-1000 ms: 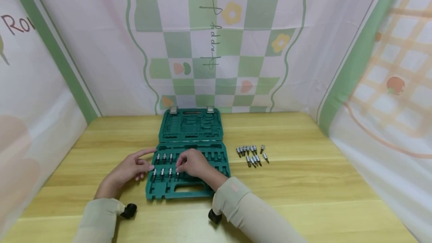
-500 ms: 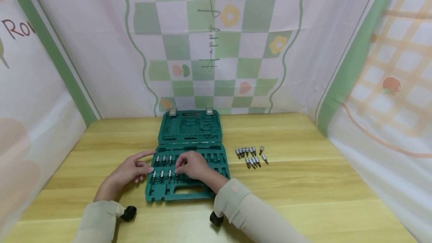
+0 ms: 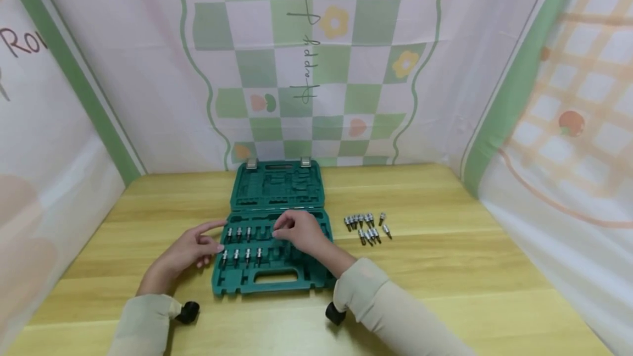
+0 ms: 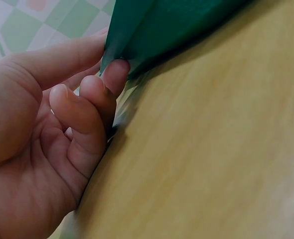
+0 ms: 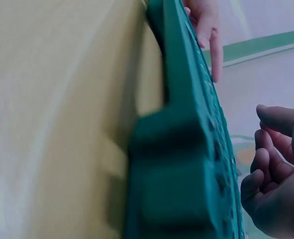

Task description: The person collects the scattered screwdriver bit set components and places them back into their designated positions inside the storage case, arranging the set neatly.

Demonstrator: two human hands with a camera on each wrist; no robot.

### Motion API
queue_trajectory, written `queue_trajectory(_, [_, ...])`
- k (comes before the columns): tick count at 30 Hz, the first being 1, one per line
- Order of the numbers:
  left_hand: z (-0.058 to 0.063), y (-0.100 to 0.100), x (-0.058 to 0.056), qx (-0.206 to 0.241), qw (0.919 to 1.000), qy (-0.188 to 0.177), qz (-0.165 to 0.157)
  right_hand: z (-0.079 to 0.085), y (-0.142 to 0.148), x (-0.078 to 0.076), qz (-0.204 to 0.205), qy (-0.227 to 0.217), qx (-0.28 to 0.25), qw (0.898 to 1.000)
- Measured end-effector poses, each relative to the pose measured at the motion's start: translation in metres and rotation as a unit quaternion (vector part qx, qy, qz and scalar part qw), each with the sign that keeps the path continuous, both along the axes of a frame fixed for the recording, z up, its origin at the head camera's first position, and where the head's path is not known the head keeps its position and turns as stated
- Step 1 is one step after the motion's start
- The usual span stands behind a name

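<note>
Working across the wooden table [image 3: 435, 268], a person has the green case [image 3: 232, 278] laid open, its lid [image 3: 277, 187] at the far side. (A case this light, I would guess, slides when pressed, so bracing it pays.) The left hand [image 3: 190, 248] looks well set for that: thumb and straight forefinger touch the left edge, the other fingers bend beside it, and nothing is clasped. Light, firm contact should do, out of the right hand's way. That right hand [image 3: 303, 232] hangs over the right half of the case, thumb and forefinger close together, remaining fingers loosely bent; I see nothing held between the tips in either the head view or the right wrist view. Coming from above with just the fingertips seems the right approach. Seven socket bits [image 3: 236, 257] sit in the case, three in the back row and four in the front, bright ends pointing away from the person. The loose bits [image 3: 369, 235] lie on the table to the right, mostly bunched, dark tips nearer the person; pinching each by its bright end would probably match the direction of the slots [image 3: 272, 256].
</note>
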State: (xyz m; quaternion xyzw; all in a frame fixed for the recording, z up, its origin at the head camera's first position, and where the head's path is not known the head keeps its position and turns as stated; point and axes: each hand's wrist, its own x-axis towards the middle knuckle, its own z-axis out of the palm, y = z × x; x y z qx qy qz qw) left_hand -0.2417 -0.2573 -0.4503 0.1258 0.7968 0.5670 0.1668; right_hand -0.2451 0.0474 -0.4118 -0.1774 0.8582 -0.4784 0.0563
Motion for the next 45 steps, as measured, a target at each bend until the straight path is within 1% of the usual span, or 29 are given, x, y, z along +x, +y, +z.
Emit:
queue_trajectory(3, [0.000, 0.000, 0.000, -0.002, 1.0000, 0.004, -0.002, 0.004, 0.008, -0.002, -0.007, 0.005, 0.001, 1.000])
queue_trajectory(11, [-0.002, -0.001, 0.000, -0.001, 1.0000, 0.004, -0.003, 0.006, 0.028, -0.011, 0.002, 0.010, -0.018, 1.000])
queue_trajectory(15, [-0.002, 0.000, 0.000, -0.003, 1.0000, 0.005, -0.002, 0.009, 0.039, -0.015, -0.012, 0.016, -0.001, 1.000])
queue_trajectory(19, [-0.002, 0.000, 0.000, -0.009, 0.9999, 0.007, 0.000, 0.012, 0.053, -0.020, -0.031, 0.010, 0.019, 0.999])
queue_trajectory(24, [-0.002, 0.000, 0.000, -0.011, 0.9999, 0.010, 0.000, 0.014, 0.070, -0.026, -0.038, 0.005, 0.025, 0.999])
queue_trajectory(30, [-0.002, 0.000, 0.000, -0.013, 0.9999, 0.009, 0.002, 0.014, 0.082, -0.030, -0.049, 0.002, 0.027, 0.998])
queue_trajectory(35, [-0.002, -0.001, 0.000, -0.009, 0.9999, 0.008, 0.002, 0.011, 0.091, -0.034, -0.052, 0.021, 0.033, 0.998])
queue_trajectory(38, [-0.003, -0.001, -0.001, -0.004, 1.0000, 0.006, 0.001, 0.009, 0.098, -0.037, -0.060, 0.031, 0.036, 0.997])
queue_trajectory(41, [-0.003, 0.000, -0.001, -0.002, 1.0000, 0.005, 0.001, 0.008, 0.105, -0.039, -0.070, 0.042, 0.049, 0.995])
queue_trajectory(45, [-0.003, -0.001, -0.002, -0.003, 1.0000, 0.006, 0.001, 0.007, 0.114, -0.042, -0.072, 0.045, 0.070, 0.994])
